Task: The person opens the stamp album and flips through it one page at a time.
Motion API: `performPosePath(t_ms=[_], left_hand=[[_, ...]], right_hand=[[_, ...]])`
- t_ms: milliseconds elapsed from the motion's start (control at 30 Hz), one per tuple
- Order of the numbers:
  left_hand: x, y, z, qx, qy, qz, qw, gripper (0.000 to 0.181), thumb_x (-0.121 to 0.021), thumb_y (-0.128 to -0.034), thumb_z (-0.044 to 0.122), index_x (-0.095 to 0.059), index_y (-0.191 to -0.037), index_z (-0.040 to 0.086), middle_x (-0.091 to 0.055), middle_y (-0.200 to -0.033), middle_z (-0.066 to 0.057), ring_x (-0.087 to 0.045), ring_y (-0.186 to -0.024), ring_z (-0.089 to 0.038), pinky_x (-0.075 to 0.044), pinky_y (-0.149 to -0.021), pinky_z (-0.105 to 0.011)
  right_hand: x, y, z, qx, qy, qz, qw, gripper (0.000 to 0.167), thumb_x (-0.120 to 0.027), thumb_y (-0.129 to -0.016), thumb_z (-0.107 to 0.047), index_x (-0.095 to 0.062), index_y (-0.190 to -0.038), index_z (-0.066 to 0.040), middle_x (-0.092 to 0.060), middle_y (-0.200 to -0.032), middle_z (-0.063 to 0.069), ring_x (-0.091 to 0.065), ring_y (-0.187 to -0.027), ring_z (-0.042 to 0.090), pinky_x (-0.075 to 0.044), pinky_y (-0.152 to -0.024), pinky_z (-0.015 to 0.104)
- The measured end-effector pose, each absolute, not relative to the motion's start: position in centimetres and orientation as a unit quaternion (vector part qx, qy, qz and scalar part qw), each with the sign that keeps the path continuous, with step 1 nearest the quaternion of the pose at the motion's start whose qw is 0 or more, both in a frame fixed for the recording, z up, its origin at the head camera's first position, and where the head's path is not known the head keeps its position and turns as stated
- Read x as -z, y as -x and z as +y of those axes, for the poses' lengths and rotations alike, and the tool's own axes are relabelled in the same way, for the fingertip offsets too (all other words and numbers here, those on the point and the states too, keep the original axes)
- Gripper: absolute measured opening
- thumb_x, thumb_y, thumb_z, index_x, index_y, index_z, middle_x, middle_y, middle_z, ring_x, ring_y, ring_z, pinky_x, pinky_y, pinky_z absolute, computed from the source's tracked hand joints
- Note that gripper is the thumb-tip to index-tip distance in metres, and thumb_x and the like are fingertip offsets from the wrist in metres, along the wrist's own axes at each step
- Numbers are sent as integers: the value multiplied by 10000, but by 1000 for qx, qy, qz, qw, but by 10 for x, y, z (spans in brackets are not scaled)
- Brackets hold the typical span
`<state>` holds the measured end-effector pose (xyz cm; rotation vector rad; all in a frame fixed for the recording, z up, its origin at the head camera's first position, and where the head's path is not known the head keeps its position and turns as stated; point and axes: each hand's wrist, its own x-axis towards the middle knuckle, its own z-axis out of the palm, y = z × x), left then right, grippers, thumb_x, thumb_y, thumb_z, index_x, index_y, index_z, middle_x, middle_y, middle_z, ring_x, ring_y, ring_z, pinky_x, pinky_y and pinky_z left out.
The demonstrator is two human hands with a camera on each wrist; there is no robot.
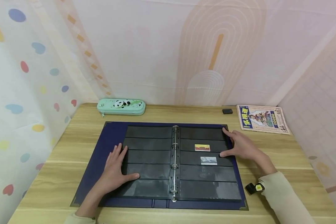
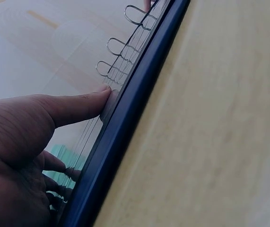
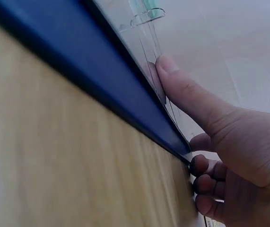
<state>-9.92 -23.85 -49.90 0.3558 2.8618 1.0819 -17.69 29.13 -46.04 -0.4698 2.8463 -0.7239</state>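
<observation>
A navy stamp album (image 1: 86,174) lies spread on the table, its black pocket pages (image 1: 148,172) on metal rings (image 1: 174,166). Two stamps show on the right page: a yellow and red stamp (image 1: 202,147) and a grey stamp (image 1: 208,161). My left hand (image 1: 114,169) rests on the left page with fingers spread, the thumb (image 2: 78,106) touching the page. At the right page's outer edge is my right hand (image 1: 242,146). Its thumb (image 3: 187,87) rests on the page, and its other fingers touch the album's edge.
A mint panda pencil case (image 1: 121,106) lies at the back left. Towards the back right are a small black object (image 1: 227,111) and a colourful printed booklet (image 1: 263,119). A black item with a yellow label (image 1: 259,187) sits by the right sleeve. Patterned cloth surrounds the table.
</observation>
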Motion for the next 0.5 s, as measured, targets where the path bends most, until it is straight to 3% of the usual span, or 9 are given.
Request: performPosePath(t_ms=[367,433,500], left_hand=[[499,96,-239,-355,-121,927,22,1297,-956,-828,531,-247,-1720,-89,-64,-1796,-371,29,-1670,-565,30,-1314,-738],[499,96,-238,-356,-125,926,16,1295,-950,-830,550,-255,-1718,-88,-73,-1792,-377,22,-1668,-567,27,-1314,-736],[499,95,-238,-356,-128,926,12,1291,-947,-831,554,-262,-1715,-91,-80,-1789,-382,14,-1665,-572,25,-1314,-736]], right_hand=[[456,177,287,240,180,950,90,1092,-962,-864,-461,-431,-1649,80,-495,-890,58,-412,-750,201,-319,-654,329],[457,176,288,247,189,947,85,1075,-956,-873,-451,-436,-1641,94,-576,-950,131,-506,-788,264,-394,-668,362],[462,174,290,256,200,943,68,1046,-941,-897,-437,-436,-1639,101,-679,-1127,244,-637,-928,366,-514,-745,401]])
